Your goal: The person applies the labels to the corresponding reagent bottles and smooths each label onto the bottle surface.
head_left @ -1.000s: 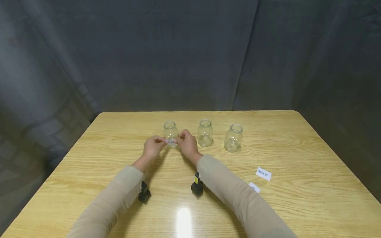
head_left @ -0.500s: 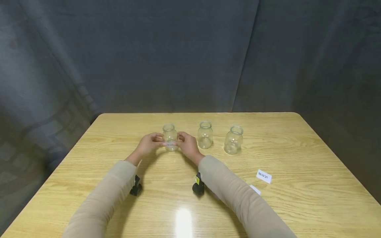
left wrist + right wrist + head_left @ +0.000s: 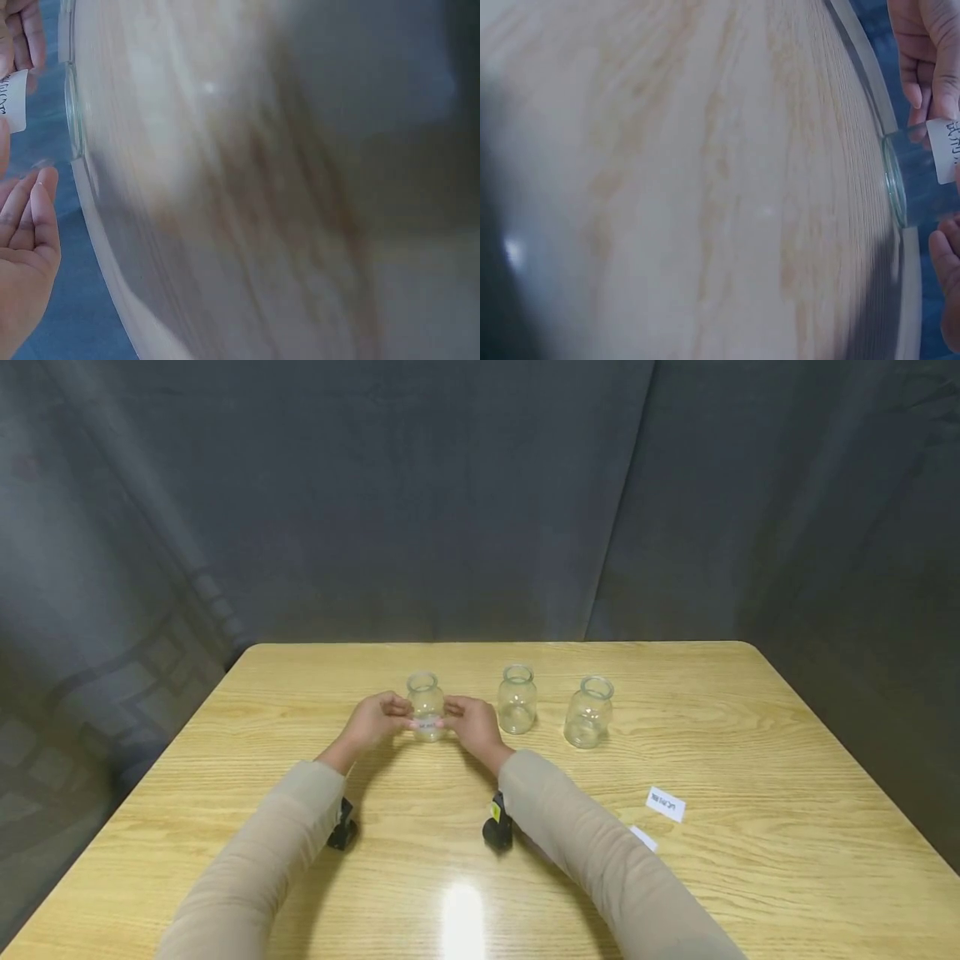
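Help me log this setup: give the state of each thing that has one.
Left jar: upright, unlidded.
Held label: at the left jar's front, writing outward; can't tell whether stuck.
Middle jar: upright, unlidded, looks empty.
Right jar: upright, unlidded, looks empty.
Far loose label: lying flat, writing up.
Near loose label: lying flat, partly hidden.
Left hand: touching the held label's left end.
Right hand: touching its right end.
Curtain: hanging.
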The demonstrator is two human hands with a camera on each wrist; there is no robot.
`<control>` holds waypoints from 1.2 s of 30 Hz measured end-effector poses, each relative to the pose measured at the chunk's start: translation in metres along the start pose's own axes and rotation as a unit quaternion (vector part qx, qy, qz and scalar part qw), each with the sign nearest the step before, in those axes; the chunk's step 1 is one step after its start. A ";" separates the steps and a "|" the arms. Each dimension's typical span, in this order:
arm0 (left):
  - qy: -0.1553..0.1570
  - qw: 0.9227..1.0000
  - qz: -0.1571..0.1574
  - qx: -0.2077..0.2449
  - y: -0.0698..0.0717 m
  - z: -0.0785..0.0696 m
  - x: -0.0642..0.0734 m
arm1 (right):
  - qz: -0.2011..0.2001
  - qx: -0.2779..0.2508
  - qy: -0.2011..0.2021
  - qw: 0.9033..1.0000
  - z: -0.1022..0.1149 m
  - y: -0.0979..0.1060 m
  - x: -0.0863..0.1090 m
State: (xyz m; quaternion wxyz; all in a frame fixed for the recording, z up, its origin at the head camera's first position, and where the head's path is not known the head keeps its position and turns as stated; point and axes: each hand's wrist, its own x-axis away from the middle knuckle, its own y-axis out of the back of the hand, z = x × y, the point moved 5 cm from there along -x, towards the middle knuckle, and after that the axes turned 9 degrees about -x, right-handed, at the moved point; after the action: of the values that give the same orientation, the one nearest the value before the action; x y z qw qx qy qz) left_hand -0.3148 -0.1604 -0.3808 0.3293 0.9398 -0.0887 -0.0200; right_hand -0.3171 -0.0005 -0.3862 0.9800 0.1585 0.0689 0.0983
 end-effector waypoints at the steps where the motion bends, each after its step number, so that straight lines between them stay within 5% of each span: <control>1: 0.000 1.000 -0.001 -0.001 0.000 0.000 0.000 | 0.001 0.002 0.000 1.000 0.000 0.000 0.000; 16: -0.002 1.000 0.008 -0.010 -0.002 -0.002 0.003 | 0.014 0.020 -0.003 1.000 -0.003 0.005 -0.003; 26: 0.005 1.000 -0.013 -0.018 0.012 -0.002 0.018 | 0.030 0.036 -0.004 0.999 0.008 0.016 0.007; 36: -0.014 1.000 -0.005 -0.014 0.004 -0.017 0.024 | 0.043 0.039 0.015 0.998 0.019 0.035 0.022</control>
State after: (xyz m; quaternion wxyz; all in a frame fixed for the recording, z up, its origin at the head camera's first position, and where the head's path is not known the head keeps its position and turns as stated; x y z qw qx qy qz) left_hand -0.2899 -0.1573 -0.3648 0.3411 0.9352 -0.0879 -0.0359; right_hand -0.2987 0.0309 -0.3596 0.9669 0.1977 0.0807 0.1397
